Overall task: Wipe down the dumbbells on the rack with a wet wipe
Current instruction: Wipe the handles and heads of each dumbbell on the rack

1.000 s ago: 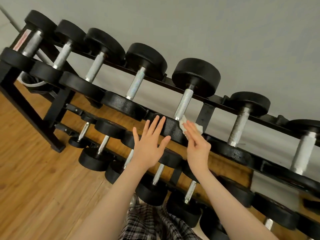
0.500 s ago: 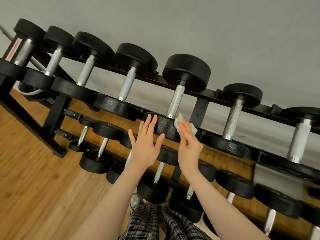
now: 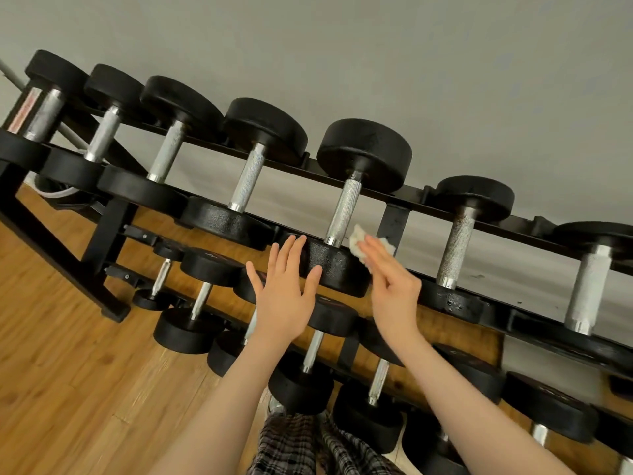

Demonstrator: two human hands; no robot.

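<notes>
Nearest, plaid trousers (image 3: 301, 447) at 6 o'clock over wooden floor (image 3: 68, 371). Left hand (image 3: 284, 296), fingers straight and spread, flat against near head of dumbbell (image 3: 342, 214) on rack (image 3: 394, 221) top tier. At its 3 o'clock, right hand (image 3: 394, 286) with straight fingers pressing white wet wipe (image 3: 363, 243) onto same head. Beyond, grey wall (image 3: 411, 63) at 12 o'clock.

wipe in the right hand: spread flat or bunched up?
Bunched up. The wipe shows as a crumpled white wad under the right hand's straight fingers, against the dumbbell head.

Grey wall (image 3: 445, 63), wooden floor (image 3: 68, 371)
</notes>
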